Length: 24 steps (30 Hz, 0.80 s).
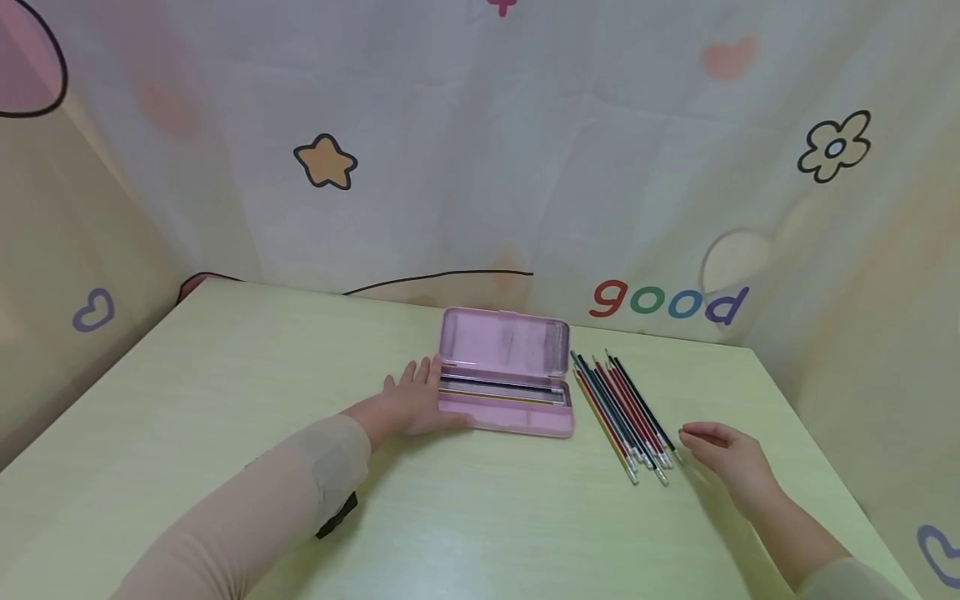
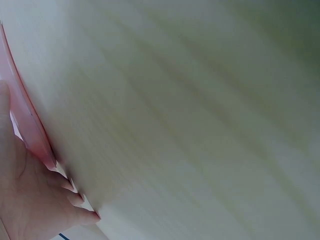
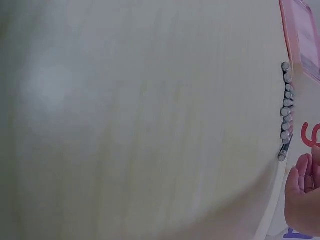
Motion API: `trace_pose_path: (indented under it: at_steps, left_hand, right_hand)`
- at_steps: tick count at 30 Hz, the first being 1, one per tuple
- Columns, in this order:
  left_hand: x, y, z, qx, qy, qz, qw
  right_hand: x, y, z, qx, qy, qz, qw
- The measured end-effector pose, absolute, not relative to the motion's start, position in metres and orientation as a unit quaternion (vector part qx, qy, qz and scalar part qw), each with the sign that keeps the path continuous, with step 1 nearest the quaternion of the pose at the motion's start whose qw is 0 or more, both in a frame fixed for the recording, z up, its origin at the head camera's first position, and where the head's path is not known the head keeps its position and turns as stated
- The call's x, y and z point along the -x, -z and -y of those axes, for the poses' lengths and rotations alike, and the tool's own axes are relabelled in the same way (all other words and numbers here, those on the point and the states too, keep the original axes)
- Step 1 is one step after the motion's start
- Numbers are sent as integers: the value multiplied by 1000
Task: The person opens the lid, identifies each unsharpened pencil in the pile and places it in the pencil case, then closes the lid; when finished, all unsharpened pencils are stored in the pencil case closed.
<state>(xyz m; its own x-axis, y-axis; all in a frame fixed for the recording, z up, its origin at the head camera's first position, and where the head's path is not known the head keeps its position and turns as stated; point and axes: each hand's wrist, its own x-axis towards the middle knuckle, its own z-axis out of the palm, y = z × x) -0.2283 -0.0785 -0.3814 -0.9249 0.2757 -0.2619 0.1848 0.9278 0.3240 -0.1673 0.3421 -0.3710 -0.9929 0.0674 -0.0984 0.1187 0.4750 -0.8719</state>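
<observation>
An open pink pencil case (image 1: 517,423) lies on the table with its lid tipped back. Inside it a dark pencil and a yellow pencil (image 1: 498,396) lie lengthwise. My left hand (image 1: 412,404) rests against the case's left end, fingers spread and thumb along the front edge; the left wrist view shows the palm (image 2: 35,200) beside the case's pink side (image 2: 30,120). Right of the case lies a bundle of several loose pencils (image 1: 626,408), red, dark and yellow, white ends toward me. My right hand (image 1: 731,462) hovers just right of these ends, fingers together and slightly bent, holding nothing.
The pale wooden table (image 1: 480,525) spreads around the case and pencils. A printed curtain (image 1: 480,167) hangs along its back edge and both sides, close behind the case's lid.
</observation>
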Motion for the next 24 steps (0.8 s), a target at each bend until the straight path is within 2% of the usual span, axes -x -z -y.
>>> trace_pose_path:
  at_steps: [10, 24]
  left_hand:
    - [226, 379, 77, -118, -153, -969, 153]
    - [225, 377, 77, -117, -155, -968, 159]
  right_hand:
    - [163, 380, -346, -90, 496, -862, 43]
    - [159, 390, -341, -94, 403, -911, 3]
